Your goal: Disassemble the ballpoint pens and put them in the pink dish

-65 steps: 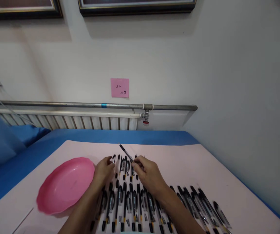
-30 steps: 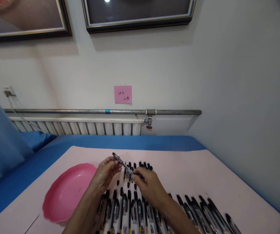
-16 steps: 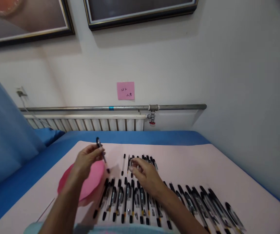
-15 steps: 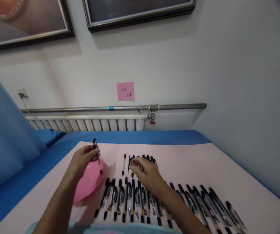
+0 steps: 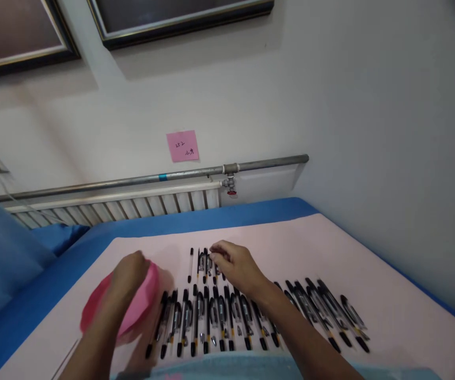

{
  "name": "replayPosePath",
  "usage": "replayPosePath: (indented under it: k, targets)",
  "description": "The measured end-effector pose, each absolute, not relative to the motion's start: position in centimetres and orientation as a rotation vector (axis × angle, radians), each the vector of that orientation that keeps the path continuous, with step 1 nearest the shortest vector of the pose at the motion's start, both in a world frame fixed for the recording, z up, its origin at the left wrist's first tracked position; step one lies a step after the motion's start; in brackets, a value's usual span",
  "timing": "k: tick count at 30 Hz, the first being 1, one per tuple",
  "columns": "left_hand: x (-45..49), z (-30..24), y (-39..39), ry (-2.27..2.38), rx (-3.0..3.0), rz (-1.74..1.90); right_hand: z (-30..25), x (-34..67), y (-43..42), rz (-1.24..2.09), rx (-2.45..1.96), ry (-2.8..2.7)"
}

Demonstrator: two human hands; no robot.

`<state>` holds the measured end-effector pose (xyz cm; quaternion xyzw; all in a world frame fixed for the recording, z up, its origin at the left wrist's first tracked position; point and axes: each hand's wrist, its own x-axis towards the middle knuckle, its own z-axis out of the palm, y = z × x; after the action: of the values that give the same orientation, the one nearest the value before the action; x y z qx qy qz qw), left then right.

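- Pale pink sheet (image 5: pixel 286 253) runs under the pink bowl (image 5: pixel 148 295) and well to its right.
- Pink bowl itself sits on it, partly hidden.
- Right hand (image 5: pixel 237 264), right of the bowl, has half-curled fingers at a small group of pen parts (image 5: pixel 191 266); cannot tell if it grips any.
- Left hand (image 5: pixel 130 272) is over the bowl, fingers hidden; its opening and contents cannot be told.
- Black-ended pens (image 5: pixel 194 319) line up just right of the bowl.
- Silvery cones (image 5: pixel 214 341) lie among those pens.
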<state>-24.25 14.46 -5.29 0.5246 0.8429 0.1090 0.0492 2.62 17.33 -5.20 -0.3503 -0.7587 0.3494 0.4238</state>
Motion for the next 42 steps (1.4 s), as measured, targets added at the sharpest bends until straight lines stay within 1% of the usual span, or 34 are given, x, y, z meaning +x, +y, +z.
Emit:
replayPosePath:
  k: [3, 6, 11, 15, 22, 24, 25, 28, 30, 33, 36, 39, 42]
  targets:
    - [-19.6, -6.1, 16.6, 2.423, 1.760, 0.345, -5.1, 2.9, 17.5, 0.876, -0.877, -1.887]
    - [-16.2, -8.2, 18.5, 2.386, 1.730, 0.330, -5.0, 3.2, 17.7, 0.884, -0.876, -1.870]
    - [-15.7, -10.5, 20.0, 2.353, 1.569, 0.395, -5.0, 3.5, 18.0, 0.869, -0.876, -1.859]
    - [-16.2, -10.0, 19.2, 2.200, 1.516, 0.585, -5.2, 3.3, 18.1, 0.851, -0.900, -1.874]
    - [-12.8, -7.4, 15.8, 1.547, 1.673, 1.004, -7.0, 2.0, 18.3, 0.943, -1.038, -1.822]
    - [-12.5, -7.4, 15.6, 1.416, 1.713, 1.057, -7.2, 2.0, 18.3, 0.980, -1.034, -1.743]
    - [-12.7, -7.5, 15.7, 1.467, 1.736, 1.030, -7.1, 2.1, 18.4, 0.999, -1.032, -1.702]
    - [-14.0, -8.9, 16.5, 1.911, 1.724, 0.800, -6.9, 2.6, 18.6, 1.042, -1.040, -1.626]
    - [-14.8, -10.1, 17.2, 2.090, 1.656, 0.658, -6.8, 2.8, 18.8, 1.044, -1.051, -1.619]
    - [-15.4, -11.4, 17.9, 2.159, 1.587, 0.532, -6.8, 2.9, 19.0, 1.042, -1.040, -1.634]
    - [-15.3, -11.8, 18.3, 2.185, 1.524, 0.483, -6.9, 2.8, 19.0, 1.051, -1.018, -1.641]
    - [-15.4, -11.6, 18.6, 2.172, 1.447, 0.521, -6.9, 2.8, 18.9, 1.051, -1.012, -1.649]
    - [-15.9, -11.2, 18.5, 2.114, 1.341, 0.651, -6.8, 2.7, 18.8, 1.041, -1.014, -1.670]
